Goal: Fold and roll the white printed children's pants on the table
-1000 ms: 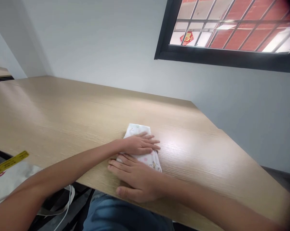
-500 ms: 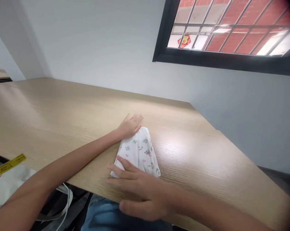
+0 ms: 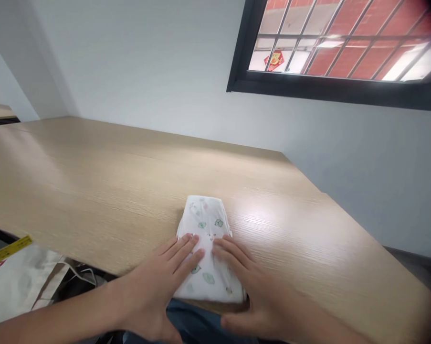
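Observation:
A folded white cloth (image 3: 206,222), printed with small green, pink and brown animal figures, lies flat at the table's near edge. It looks like a baby garment, but its exact kind does not show. My left hand (image 3: 160,282) rests on its left side, fingers stretched toward the middle and thumb pointing down toward me. On the right side my right hand (image 3: 260,294) lies with its fingers extended over the cloth, slightly blurred. Between them a strip of the print shows; the parts under my fingers are hidden.
The light wooden table (image 3: 104,177) runs back to a pale wall (image 3: 147,67) with a dark-framed, barred window (image 3: 330,88). At the lower left, below the table edge, is a white bag (image 3: 15,282) near a yellow strip (image 3: 9,251) with dark marks.
My left hand has come back from the cloth's far end to its near left side. The right hand has moved to the right side. The cloth now lies straighter and nearer to me.

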{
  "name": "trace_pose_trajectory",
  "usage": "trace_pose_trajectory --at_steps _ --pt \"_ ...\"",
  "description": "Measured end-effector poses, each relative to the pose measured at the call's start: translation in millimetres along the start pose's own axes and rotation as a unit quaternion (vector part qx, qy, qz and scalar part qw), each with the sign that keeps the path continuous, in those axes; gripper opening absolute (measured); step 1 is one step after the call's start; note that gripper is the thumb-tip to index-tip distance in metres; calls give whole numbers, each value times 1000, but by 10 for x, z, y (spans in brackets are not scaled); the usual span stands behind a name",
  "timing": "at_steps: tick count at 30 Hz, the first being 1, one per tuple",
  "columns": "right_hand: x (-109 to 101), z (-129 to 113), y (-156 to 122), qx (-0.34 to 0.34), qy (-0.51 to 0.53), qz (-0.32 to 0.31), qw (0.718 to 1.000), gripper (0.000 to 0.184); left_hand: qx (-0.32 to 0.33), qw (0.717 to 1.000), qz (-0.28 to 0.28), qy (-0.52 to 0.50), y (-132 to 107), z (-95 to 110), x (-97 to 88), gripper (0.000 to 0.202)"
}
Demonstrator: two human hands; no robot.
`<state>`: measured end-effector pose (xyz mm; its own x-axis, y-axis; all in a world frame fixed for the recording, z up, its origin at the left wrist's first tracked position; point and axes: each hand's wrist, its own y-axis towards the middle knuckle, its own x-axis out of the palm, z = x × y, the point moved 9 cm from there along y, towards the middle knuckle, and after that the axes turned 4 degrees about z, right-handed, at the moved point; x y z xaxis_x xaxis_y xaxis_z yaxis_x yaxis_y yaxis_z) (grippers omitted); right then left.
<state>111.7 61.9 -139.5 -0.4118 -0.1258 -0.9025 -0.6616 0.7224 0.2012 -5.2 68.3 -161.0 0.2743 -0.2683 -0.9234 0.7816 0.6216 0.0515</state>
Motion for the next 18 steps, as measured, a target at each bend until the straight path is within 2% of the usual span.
trace_pose_trajectory --at_steps 2,3,5,7,10,12,14,16,18 --pt "50 -80 -129 -4 -12 -12 1000 94 13 1000 11 -11 -35 60 -3 97" --pt "62 -101 -177 -4 -17 -16 1000 93 24 999 23 -23 -41 77 -32 82" --pt "33 -100 -212 2 -12 -13 1000 84 33 996 48 -69 -22 47 -121 49" --pt "-59 -31 -155 25 22 2 999 65 -6 986 83 -142 51 -109 -231 26" --pt "-207 266 49 128 108 23 986 24 -124 937 144 -294 228 -476 -318 30" --pt "-261 526 183 220 180 40 958 29 -179 902 176 -352 363 -660 -322 40" --pt "-244 738 284 293 262 48 918 37 -208 896 205 -333 489 -784 -349 45" --pt "-173 867 346 343 329 37 879 37 -225 906 224 -279 583 -874 -391 43" --pt "-110 935 369 370 361 26 856 34 -242 914 228 -235 642 -953 -415 39"
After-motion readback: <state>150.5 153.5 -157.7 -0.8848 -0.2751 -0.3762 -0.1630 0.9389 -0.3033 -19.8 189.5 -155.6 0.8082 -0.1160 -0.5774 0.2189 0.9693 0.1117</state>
